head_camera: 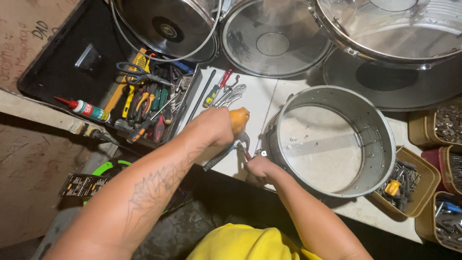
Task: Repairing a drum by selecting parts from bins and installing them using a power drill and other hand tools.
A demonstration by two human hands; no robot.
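My left hand (215, 126) grips a tool with an orange handle (239, 119), held upright just left of a bare metal drum shell (370, 120) lying open on the white bench. My right hand (260, 168) pinches a thin red-handled tool (246, 154) at the shell's near-left rim, beside a small metal fitting (262, 152). The two hands are close together at the same spot on the shell's outer wall. The tool tips are hidden by my fingers.
A tray of hand tools (149, 103) with scissors, pliers and screwdrivers sits at left, a glue bottle (86, 110) beside it. Wrenches (230, 95) lie behind my hands. Drums (274, 38) line the back. Tan bins of hardware (404, 180) stand at right.
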